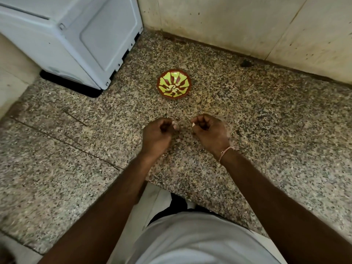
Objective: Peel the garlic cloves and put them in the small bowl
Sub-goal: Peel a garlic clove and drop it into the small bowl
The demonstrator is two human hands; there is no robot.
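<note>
A small red bowl [173, 84] with a yellow-green sunburst pattern stands on the speckled granite counter [266, 121], and a few pale peeled garlic cloves [172, 87] lie in its middle. Nearer to me, my left hand [157, 135] pinches a small garlic clove [175, 125] at its fingertips. My right hand [208, 131], a hand's width to the right, pinches a pale scrap, garlic or peel [193, 124]. Both hands hover just above the counter, fingers curled, about a bowl's width in front of the bowl.
A white appliance [76, 39] stands at the back left of the counter. A stained wall [247, 21] runs behind the bowl, with a small dark object [245, 63] at its foot. The counter's front edge [171, 189] is cut in close to my body.
</note>
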